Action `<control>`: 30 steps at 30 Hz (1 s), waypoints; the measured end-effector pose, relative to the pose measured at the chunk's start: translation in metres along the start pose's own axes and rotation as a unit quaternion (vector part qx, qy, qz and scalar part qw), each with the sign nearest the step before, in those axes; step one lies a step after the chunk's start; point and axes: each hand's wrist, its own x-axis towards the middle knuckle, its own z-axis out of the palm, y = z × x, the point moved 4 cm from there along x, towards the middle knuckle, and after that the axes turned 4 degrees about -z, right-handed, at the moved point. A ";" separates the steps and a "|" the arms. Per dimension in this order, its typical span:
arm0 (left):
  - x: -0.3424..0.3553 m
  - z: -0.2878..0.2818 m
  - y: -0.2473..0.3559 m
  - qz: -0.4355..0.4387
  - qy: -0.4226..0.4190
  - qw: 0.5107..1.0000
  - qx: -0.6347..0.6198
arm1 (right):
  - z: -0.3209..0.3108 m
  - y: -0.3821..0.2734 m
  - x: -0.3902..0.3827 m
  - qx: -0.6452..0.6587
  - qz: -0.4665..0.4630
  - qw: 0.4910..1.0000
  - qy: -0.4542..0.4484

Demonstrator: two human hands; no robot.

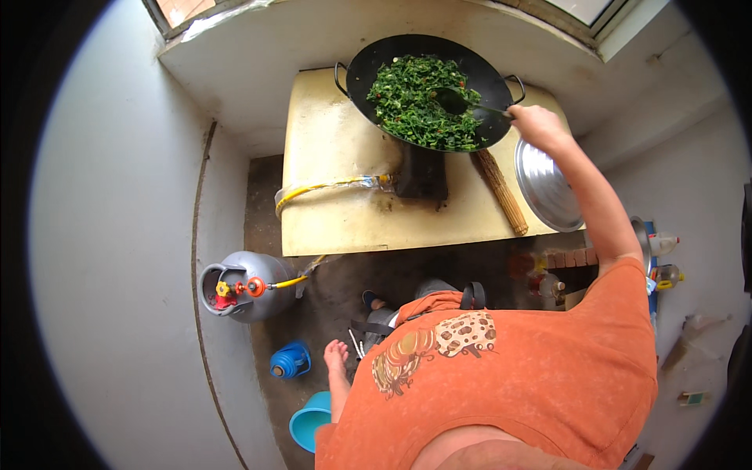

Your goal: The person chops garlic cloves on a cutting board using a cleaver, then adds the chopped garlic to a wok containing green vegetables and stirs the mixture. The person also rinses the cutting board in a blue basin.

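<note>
My right hand (534,124) grips the handle of a dark spatula (454,100), whose head rests among chopped leafy greens (411,86) flecked with bits of red in a black two-handled wok (489,66). The wok sits over a dark stove (419,180) on a cream counter (329,219). Beside my right forearm lie a round metal lid (540,188) and a bundled bamboo brush (501,196). My left hand (337,352) hangs low by my body, fingers loosely apart and empty.
A grey gas cylinder (254,301) with a yellow hose (313,188) stands left of the counter, near a blue jug (290,360) and turquoise basin (309,415). Bottles (667,276) and bricks (570,258) are at lower right. Walls and windows (572,12) bound the counter.
</note>
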 end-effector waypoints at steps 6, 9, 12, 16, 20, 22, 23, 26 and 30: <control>0.013 -0.025 -0.005 -0.063 0.052 0.997 -0.018 | -0.022 0.094 0.022 0.219 0.159 0.959 -0.079; 0.019 -0.025 -0.018 -0.106 0.056 0.993 -0.013 | 0.016 0.118 0.066 0.276 0.226 0.922 -0.149; 0.015 -0.024 -0.026 -0.105 0.052 0.993 -0.014 | 0.070 0.078 0.118 0.413 0.175 0.886 -0.118; 0.004 -0.010 -0.013 -0.075 0.014 0.996 0.047 | 0.082 0.010 0.110 0.148 -0.067 0.978 0.133; -0.004 0.017 0.007 -0.088 0.027 0.995 0.034 | 0.037 -0.007 0.014 -0.096 -0.128 0.982 0.098; 0.001 0.020 0.002 -0.094 0.032 0.995 0.022 | 0.007 0.013 0.008 -0.077 -0.084 0.991 0.072; 0.004 0.023 0.002 -0.093 0.026 0.995 0.029 | 0.002 0.035 0.013 -0.047 -0.066 0.994 0.076; 0.004 0.038 0.009 -0.092 0.019 0.994 0.053 | 0.002 0.100 0.061 0.086 -0.018 0.991 0.099; -0.008 0.057 0.031 -0.087 0.029 0.994 0.058 | 0.036 0.118 0.150 0.222 0.060 0.973 -0.028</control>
